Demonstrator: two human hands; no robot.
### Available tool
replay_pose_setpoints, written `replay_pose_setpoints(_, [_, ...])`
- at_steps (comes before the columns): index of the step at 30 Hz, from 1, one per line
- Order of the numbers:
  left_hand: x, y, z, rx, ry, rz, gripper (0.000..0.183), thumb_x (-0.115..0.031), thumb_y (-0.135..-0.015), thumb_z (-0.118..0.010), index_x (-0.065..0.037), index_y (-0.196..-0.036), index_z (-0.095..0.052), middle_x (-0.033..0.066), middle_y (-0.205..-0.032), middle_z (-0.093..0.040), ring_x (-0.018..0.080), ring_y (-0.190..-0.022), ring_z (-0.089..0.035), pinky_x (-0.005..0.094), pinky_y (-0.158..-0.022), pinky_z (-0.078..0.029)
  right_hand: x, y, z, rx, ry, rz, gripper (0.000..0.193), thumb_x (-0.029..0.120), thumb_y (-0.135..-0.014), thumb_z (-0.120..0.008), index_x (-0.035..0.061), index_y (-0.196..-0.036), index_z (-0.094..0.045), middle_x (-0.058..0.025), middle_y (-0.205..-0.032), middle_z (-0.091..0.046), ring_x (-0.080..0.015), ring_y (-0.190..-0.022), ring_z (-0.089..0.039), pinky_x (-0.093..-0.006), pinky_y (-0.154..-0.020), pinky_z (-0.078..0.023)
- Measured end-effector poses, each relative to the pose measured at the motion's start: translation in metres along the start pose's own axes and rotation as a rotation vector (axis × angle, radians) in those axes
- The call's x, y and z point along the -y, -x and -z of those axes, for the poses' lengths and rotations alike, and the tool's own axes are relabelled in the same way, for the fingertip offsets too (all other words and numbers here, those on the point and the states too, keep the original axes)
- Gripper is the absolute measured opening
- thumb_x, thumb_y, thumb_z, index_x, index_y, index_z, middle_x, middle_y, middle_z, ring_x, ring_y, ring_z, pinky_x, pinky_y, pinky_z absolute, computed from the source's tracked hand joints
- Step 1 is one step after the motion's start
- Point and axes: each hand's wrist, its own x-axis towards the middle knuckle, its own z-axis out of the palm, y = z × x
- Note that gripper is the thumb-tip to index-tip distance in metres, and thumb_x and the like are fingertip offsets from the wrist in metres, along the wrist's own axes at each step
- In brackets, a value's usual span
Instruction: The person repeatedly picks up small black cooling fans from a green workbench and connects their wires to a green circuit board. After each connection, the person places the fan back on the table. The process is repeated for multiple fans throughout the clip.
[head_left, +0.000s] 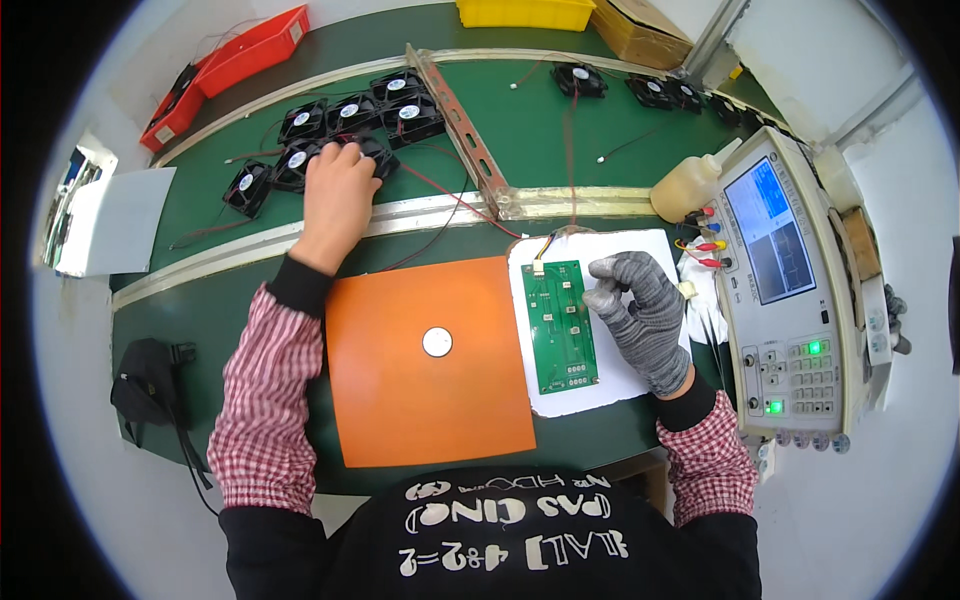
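Note:
My bare left hand [341, 200] reaches to the far side of the bench, its fingers curled over a black cooling fan [378, 158] that they partly hide. Several more black fans [302, 118] with white hubs and thin leads are grouped around it. My right hand [642, 315], in a grey knitted glove, hovers at the right edge of a green circuit board [560, 335]. Its fingers are loosely bent, with a gap between the tips and nothing visible in them. The circuit board lies on a white pad [610, 395], with a cream connector [538, 267] and coloured wires at its top.
An orange mat [430, 400] with a white disc covers the middle front. To the right stand a test instrument [775, 240] with a lit screen and a cream squeeze bottle [687, 187]. A perforated metal bar [460, 130] divides the far bench. Red bins [250, 50] sit far left.

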Motion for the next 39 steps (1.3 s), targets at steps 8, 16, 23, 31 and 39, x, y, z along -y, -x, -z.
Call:
replay_pose_setpoints(8, [-0.106, 0.088, 0.099, -0.335, 0.241, -0.897, 0.010, -0.010, -0.074, -0.065, -0.014, -0.079, -0.057, 0.0046, -0.096, -0.060, 0.0211, -0.094, -0.061, 0.0400, -0.085, -0.050, 0.054, -0.002, -0.018, 0.284, -0.027, 0.346, 0.071, -0.002, -0.073, -0.069, 0.0056, -0.141, -0.048, -0.0198, -0.130, -0.055, -0.0383, -0.119, -0.057, -0.0453, -0.102, -0.047])
replay_pose_setpoints(16, [-0.022, 0.066, 0.125, -0.341, -0.203, -0.143, 0.015, -0.002, -0.077, -0.066, -0.003, -0.090, -0.058, 0.0132, -0.089, -0.054, 0.0347, -0.090, -0.052, 0.0435, -0.079, -0.038, 0.025, -0.015, 0.013, 0.186, 0.720, 0.139, 0.027, 0.003, -0.076, -0.068, 0.0091, -0.102, -0.071, -0.0089, -0.092, -0.059, -0.0285, -0.090, -0.058, -0.0374, -0.074, -0.051])
replay_pose_setpoints(23, [-0.102, 0.100, 0.121, -0.003, 0.228, -0.293, 0.015, -0.008, -0.066, -0.062, -0.005, -0.079, -0.054, 0.0118, -0.086, -0.049, 0.0314, -0.085, -0.051, 0.0432, -0.075, -0.041, 0.004, -0.004, -0.003, 0.170, -0.136, -0.408, 0.015, 0.005, -0.080, -0.073, 0.0037, -0.095, -0.073, -0.0081, -0.083, -0.062, -0.0219, -0.083, -0.063, -0.0340, -0.076, -0.052])
replay_pose_setpoints(31, [-0.125, 0.079, 0.116, 0.275, 0.633, -0.128, 0.076, -0.034, -0.059, -0.088, -0.001, -0.120, -0.055, 0.0180, -0.120, -0.054, 0.0398, -0.112, -0.049, 0.0494, -0.096, -0.039, -0.004, -0.003, -0.005, 0.207, 0.057, -0.141, 0.014, 0.006, -0.074, -0.077, 0.0017, -0.082, -0.067, -0.0098, -0.085, -0.058, -0.0261, -0.085, -0.061, -0.0363, -0.079, -0.051])
replay_pose_setpoints(39, [-0.121, 0.075, 0.153, -0.098, 0.155, -0.485, 0.060, -0.042, -0.082, -0.073, 0.000, -0.122, -0.059, 0.0144, -0.114, -0.065, 0.0289, -0.101, -0.061, 0.0397, -0.083, -0.049, -0.005, 0.001, -0.005, 0.188, 0.230, -0.011, 0.016, 0.009, -0.069, -0.077, 0.0053, -0.079, -0.065, -0.0071, -0.086, -0.059, -0.0271, -0.088, -0.059, -0.0390, -0.080, -0.050])
